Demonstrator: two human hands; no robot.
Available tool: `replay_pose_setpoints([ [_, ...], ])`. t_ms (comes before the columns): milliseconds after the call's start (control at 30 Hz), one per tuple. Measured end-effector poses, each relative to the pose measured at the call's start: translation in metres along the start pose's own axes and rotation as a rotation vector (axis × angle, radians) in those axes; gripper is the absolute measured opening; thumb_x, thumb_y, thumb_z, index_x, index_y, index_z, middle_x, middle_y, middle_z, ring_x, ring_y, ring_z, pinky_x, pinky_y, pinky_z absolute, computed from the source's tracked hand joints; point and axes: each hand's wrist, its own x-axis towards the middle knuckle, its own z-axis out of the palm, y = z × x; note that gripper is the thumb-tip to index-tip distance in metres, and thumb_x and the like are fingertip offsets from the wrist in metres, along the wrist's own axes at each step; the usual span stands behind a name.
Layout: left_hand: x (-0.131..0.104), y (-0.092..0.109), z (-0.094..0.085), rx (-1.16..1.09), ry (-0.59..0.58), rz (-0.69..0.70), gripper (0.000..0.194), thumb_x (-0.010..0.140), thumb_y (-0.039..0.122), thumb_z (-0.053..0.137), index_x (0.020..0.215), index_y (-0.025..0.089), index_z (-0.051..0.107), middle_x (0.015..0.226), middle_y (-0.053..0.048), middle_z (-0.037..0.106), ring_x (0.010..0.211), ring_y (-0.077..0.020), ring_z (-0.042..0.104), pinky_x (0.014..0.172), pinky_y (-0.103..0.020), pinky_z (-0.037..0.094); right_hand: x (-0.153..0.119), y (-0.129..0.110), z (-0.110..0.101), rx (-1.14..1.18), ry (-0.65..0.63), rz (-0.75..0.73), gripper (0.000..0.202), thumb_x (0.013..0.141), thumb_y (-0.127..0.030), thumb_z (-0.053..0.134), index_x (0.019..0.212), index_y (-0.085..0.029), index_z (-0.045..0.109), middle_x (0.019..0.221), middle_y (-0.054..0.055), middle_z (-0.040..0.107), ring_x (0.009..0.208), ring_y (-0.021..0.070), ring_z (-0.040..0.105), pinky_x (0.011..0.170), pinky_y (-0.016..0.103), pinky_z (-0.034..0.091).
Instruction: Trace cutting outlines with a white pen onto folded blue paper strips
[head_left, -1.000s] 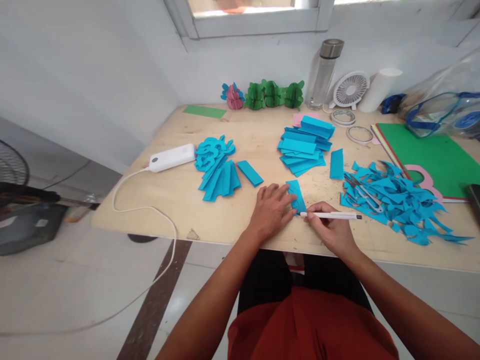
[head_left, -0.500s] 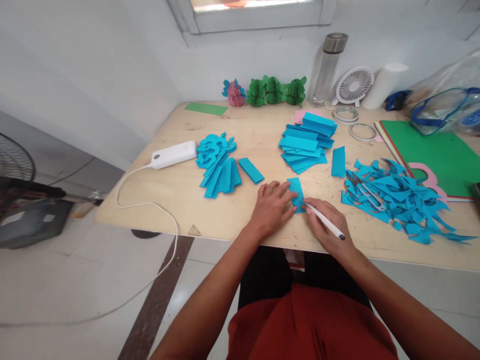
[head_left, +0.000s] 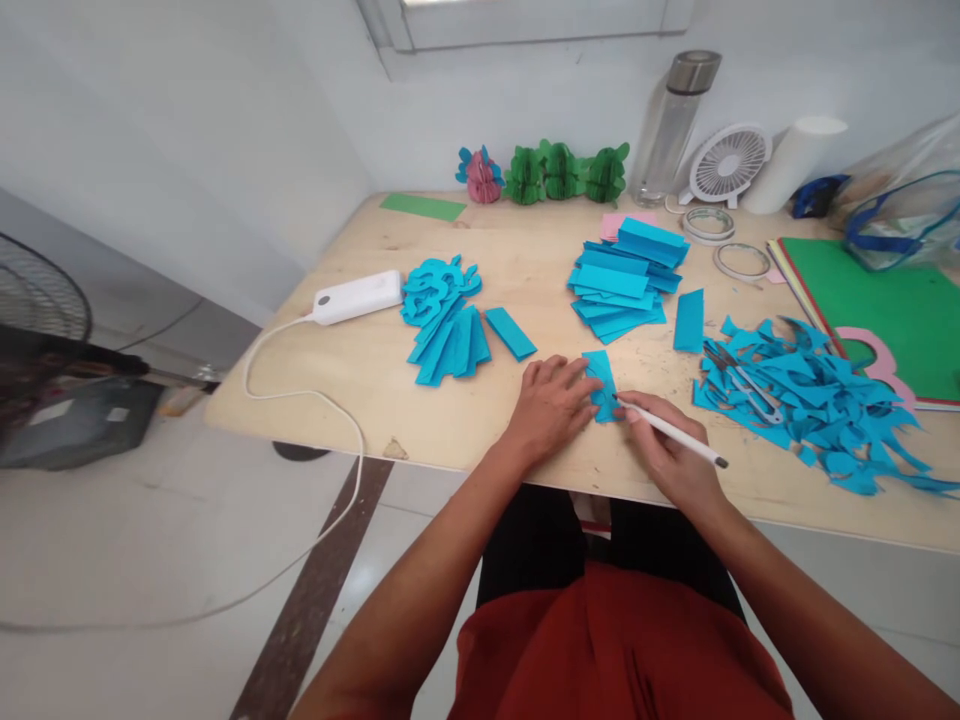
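Note:
A small blue paper strip (head_left: 602, 372) lies flat on the table in front of me. My left hand (head_left: 551, 408) rests on its left side with the fingers stretched out, holding nothing. In my right hand (head_left: 670, 445) is a white pen (head_left: 679, 434), its dark tip at the strip's right edge. Above the strip sits a fanned pile of folded blue papers (head_left: 626, 280). One folded blue piece (head_left: 689, 320) lies to the right and another (head_left: 511, 333) to the left. Further left are stacked blue strips (head_left: 454, 348) and curly blue cut-outs (head_left: 435, 290).
Blue paper scraps (head_left: 825, 410) with scissors (head_left: 750, 388) on top cover the right side. Green sheets (head_left: 885, 310), tape rolls (head_left: 709, 225), a small fan (head_left: 727, 165) and a bottle (head_left: 675, 135) stand behind. A white power bank (head_left: 358, 297) with a cable lies left.
The pen in my right hand has tilted flatter, its rear end swinging to the right. My left hand stays on the strip. The whole view has shifted slightly.

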Motion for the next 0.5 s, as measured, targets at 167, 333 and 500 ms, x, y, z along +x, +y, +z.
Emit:
replay_pose_setpoints([
  [167, -0.0003, -0.0006, 0.0003, -0.012, 0.003, -0.003, 0.027, 0.094, 0.036, 0.052, 0.118, 0.029, 0.062, 0.142, -0.002, 0.051, 0.129, -0.0283, 0.040, 0.106, -0.047, 0.029, -0.0008, -0.0022, -0.0009, 0.102, -0.030, 0.107, 0.020, 0.088, -0.036, 0.056, 0.094, -0.022, 0.069, 0.093, 0.005, 0.073, 0.081, 0.0193, 0.067, 0.075, 0.033, 0.052],
  [333, 0.0001, 0.0002, -0.0016, -0.011, 0.001, -0.008, 0.026, 0.094, 0.035, 0.052, 0.117, 0.029, 0.063, 0.143, -0.001, 0.051, 0.129, -0.0285, 0.039, 0.107, -0.048, 0.028, -0.0007, -0.0067, 0.0020, 0.072, -0.037, 0.146, 0.013, 0.085, -0.033, 0.058, 0.083, -0.021, 0.065, 0.076, 0.002, 0.068, 0.070, 0.0173, 0.065, 0.062, 0.028, 0.049],
  [500, 0.0000, -0.0003, -0.0013, -0.019, 0.003, -0.007, 0.026, 0.094, 0.036, 0.052, 0.116, 0.029, 0.063, 0.143, -0.001, 0.050, 0.129, -0.0288, 0.039, 0.106, -0.048, 0.029, -0.0005, -0.0092, 0.0029, 0.024, -0.036, 0.126, 0.013, 0.085, -0.031, 0.056, 0.078, -0.022, 0.063, 0.074, 0.001, 0.067, 0.068, 0.0161, 0.063, 0.060, 0.026, 0.047],
])
